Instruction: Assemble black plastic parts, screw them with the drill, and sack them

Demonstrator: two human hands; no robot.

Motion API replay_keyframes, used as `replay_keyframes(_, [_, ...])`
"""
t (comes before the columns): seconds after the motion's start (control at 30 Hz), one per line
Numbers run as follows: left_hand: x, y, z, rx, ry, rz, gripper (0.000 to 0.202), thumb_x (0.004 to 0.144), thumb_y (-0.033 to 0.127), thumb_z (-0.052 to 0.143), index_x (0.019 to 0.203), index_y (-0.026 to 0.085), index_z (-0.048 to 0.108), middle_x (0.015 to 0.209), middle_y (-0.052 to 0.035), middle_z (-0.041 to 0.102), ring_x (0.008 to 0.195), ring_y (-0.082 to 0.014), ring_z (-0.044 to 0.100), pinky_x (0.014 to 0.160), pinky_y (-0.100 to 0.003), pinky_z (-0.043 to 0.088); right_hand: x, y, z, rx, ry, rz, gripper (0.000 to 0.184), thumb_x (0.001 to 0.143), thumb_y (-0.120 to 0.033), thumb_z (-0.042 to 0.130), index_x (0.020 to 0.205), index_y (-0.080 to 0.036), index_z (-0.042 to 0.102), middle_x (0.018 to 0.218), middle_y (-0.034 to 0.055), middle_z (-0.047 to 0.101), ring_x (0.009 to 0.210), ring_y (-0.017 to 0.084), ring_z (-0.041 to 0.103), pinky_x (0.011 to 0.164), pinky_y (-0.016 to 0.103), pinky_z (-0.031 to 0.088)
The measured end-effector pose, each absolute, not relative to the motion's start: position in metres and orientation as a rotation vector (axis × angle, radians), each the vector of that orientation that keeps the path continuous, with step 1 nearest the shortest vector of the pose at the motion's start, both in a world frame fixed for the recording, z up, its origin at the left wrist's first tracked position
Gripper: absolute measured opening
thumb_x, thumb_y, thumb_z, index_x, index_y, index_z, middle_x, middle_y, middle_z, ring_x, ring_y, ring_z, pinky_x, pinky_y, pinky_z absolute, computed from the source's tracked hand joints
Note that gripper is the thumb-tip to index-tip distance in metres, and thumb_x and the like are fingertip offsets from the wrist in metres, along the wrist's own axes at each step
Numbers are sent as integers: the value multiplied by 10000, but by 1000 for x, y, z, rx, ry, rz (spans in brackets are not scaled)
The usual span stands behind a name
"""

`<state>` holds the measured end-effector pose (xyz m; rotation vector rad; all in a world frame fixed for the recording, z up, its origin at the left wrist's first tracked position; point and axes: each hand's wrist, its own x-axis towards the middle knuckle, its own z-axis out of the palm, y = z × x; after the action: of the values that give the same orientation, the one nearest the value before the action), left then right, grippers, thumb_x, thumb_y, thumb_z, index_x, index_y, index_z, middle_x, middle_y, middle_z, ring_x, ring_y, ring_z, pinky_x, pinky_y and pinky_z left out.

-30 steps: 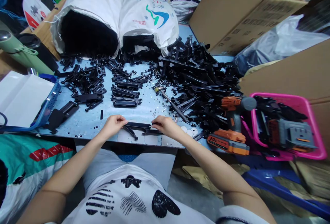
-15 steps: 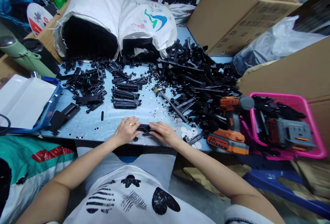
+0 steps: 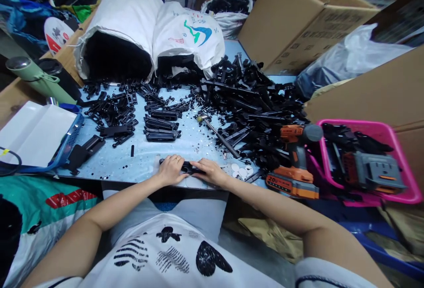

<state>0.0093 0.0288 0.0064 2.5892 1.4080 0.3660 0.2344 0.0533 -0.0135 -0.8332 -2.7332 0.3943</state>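
Observation:
Near the table's front edge, a long black plastic part point(image 3: 187, 168) lies between my hands. My left hand point(image 3: 171, 169) is closed over its left portion, with a ring on one finger. My right hand point(image 3: 209, 172) grips the right portion, fingers pressed down on top. Much of the part is covered by my fingers. Just beyond my hands, several similar black parts point(image 3: 162, 134) are stacked in a row. A hammer point(image 3: 220, 137) lies to the right of them, its head toward the loose screws.
Black parts are heaped on the right point(image 3: 251, 98) and left point(image 3: 115, 107). An orange cordless drill point(image 3: 294, 160) stands beside a pink basket point(image 3: 406, 173). White sacks point(image 3: 126, 9) spill parts at the back. At left is a blue basket point(image 3: 71, 140) with paper on it.
My left hand has slid a little right along the black part, and its left end now shows past my fingers. Both hands still hold it. The view has shifted slightly.

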Motion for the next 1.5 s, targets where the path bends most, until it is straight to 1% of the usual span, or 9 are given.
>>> replay_keyframes(0.33, [11,23,10,2585,1489,338,491,819,497,563,1062,71,542,982,-158,589,940,-292,529,791,-390,398,244,83,-13,-598,-2903,208,459,928,-464,420,1284,-187,505,869,67,612,777,153,542,672,257,410])
replay_keyframes(0.43, [6,22,14,2670,1520,260,502,871,449,511,1169,45,502,1024,-178,596,933,-283,543,769,-378,401,247,91,-8,-751,-2891,10,516,891,-575,404,1087,-147,617,805,79,610,725,162,537,614,255,370])
replay_keyframes(0.63, [-15,32,37,2688,1425,435,514,932,513,319,709,134,585,652,-95,596,649,-198,551,558,-284,367,237,66,37,-751,-2740,-24,613,858,-673,331,584,-158,522,547,25,487,522,123,435,509,259,250])
replay_keyframes(0.87, [-12,-15,109,2219,712,1224,597,960,503,123,659,168,515,518,-22,500,485,-122,429,492,-258,312,213,33,141,-136,-2458,759,554,911,-615,283,636,-185,498,496,-13,411,465,115,404,483,272,252])
replay_keyframes(1.07, [1,-41,110,1882,675,1417,558,966,487,163,664,169,507,506,-10,478,471,-103,439,489,-240,336,162,13,110,41,-1902,1226,370,936,-462,358,681,-216,460,516,-19,435,462,109,428,469,236,331])
replay_keyframes(1.2, [1,-37,93,1904,872,1586,649,921,594,139,863,158,617,681,-75,591,647,-154,556,597,-285,447,117,-5,57,-362,-1428,1163,398,876,-587,333,1011,-258,511,929,68,560,829,193,571,739,366,477])
replay_keyframes(1.3, [-10,-30,72,2110,965,1585,775,848,712,136,1146,160,590,940,-143,645,931,-241,592,771,-374,489,93,7,28,-604,-1327,1135,430,909,-568,209,1178,-326,443,1271,66,452,1154,233,482,943,482,411])
replay_keyframes(1.4, [-29,-17,44,2509,1105,1447,773,793,760,286,1205,172,571,928,-116,656,962,-254,580,793,-377,483,88,63,23,-653,-1542,998,407,925,-539,254,1176,-300,467,1268,66,477,1209,233,439,1001,473,358])
replay_keyframes(1.5, [-45,12,17,2786,1362,959,497,838,569,506,1141,190,611,941,-93,662,950,-232,575,832,-375,455,78,144,39,-717,-1947,842,347,945,-463,322,1023,-220,557,1110,89,581,1097,219,500,970,415,367])
